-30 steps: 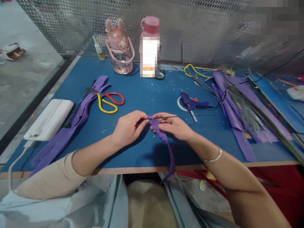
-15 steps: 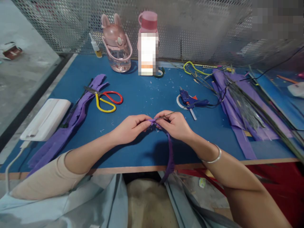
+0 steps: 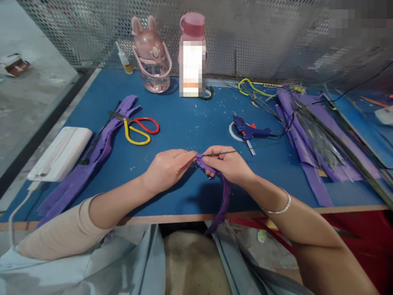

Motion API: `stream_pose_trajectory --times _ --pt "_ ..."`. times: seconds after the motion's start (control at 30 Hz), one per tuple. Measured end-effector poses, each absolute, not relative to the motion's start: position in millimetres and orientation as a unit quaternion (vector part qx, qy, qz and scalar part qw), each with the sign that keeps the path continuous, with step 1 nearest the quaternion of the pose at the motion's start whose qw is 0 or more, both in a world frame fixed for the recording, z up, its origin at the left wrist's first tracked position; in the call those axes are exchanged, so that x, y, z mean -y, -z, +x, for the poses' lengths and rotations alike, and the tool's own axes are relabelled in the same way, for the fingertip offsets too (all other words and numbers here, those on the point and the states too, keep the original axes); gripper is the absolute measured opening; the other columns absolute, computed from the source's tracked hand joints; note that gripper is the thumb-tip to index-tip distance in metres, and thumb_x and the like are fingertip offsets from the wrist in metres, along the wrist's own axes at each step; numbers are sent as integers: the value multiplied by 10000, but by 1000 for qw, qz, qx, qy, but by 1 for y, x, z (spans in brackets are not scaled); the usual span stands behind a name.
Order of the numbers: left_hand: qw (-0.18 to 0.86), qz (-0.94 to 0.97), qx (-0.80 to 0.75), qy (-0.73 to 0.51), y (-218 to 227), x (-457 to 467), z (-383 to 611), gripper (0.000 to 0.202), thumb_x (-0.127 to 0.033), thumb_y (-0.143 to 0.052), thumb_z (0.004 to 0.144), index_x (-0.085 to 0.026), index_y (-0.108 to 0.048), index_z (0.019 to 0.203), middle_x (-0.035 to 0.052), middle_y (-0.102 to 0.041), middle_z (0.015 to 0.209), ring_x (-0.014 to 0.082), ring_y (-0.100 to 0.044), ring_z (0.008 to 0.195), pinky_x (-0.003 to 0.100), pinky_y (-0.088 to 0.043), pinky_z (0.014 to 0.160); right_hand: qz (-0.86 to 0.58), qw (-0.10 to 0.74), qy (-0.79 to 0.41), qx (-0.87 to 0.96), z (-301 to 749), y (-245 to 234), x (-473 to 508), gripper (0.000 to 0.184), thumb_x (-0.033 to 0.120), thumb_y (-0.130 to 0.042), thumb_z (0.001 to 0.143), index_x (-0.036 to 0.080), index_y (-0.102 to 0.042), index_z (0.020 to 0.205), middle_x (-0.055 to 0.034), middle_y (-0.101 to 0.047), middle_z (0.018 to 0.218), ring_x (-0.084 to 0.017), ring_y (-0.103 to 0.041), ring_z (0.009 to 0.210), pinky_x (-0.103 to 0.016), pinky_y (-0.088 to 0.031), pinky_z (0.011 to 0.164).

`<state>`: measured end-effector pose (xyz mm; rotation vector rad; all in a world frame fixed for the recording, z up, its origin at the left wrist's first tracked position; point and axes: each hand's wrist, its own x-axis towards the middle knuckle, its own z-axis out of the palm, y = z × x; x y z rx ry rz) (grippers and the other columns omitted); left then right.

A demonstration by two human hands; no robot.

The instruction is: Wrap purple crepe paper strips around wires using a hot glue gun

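Note:
Between my two hands is a fringed purple paper strip [image 3: 225, 196], its end gathered at the fingertips and its tail hanging over the table's front edge. My left hand [image 3: 168, 170] pinches the gathered end with thumb and fingers. My right hand [image 3: 229, 164] is closed on the strip and on a thin dark green wire stem [image 3: 219, 153], which points out to the right. Left of my hands lie scissors [image 3: 135, 127] with one yellow and one red handle. To the right, a blue glue gun [image 3: 247, 129] rests on a white tape roll.
More purple strips [image 3: 101, 147] and a white power bank [image 3: 59, 153] with a cable lie at left. Purple sheets [image 3: 297, 135] and dark stems [image 3: 346, 155] cover the right side. A pink bottle [image 3: 153, 61], a blurred phone [image 3: 192, 67] and green tape [image 3: 207, 93] stand along the back mesh.
The fingers of my left hand have drawn closer together and the hand has turned slightly. More of the strip's fringe shows between my hands, and the wire stem now points farther right.

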<state>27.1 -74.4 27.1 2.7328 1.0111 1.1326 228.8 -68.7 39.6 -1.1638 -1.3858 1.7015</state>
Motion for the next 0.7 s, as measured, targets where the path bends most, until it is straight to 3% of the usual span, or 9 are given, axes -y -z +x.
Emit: stream_pose_trajectory --times 0.13,0.33,0.5,0.7 --pt "13 878 -329 -349 -28 72 27 214 -235 -500 949 -148 -689 996 71 -754 890 149 -704 776 235 -545 727 -437 336 -621 557 230 -39 67 304 447 -705 758 154 -625 763 24 -588 533 -80 -520 461 -207 -446 450" --pt "339 786 -410 -315 -36 68 25 405 -397 -381 992 -156 -638 1191 83 -739 1062 175 -694 978 276 -531 871 -400 319 -523 682 233 -37 65 239 357 -637 837 144 -660 732 16 -572 563 -79 -479 498 -219 -389 485" --pt "462 748 -425 -218 -44 66 26 343 -383 -435 960 -159 -687 898 14 -719 774 107 -632 635 213 -504 627 -397 304 -480 721 233 -34 64 194 311 -641 836 140 -692 760 -10 -633 631 -90 -512 552 -221 -399 518" --pt "468 752 -416 -208 -42 61 23 248 -317 -527 906 -177 -731 918 -17 -708 736 88 -603 622 186 -478 616 -407 304 -540 671 233 -32 63 169 296 -653 814 140 -634 753 7 -593 601 -83 -500 528 -210 -394 488"
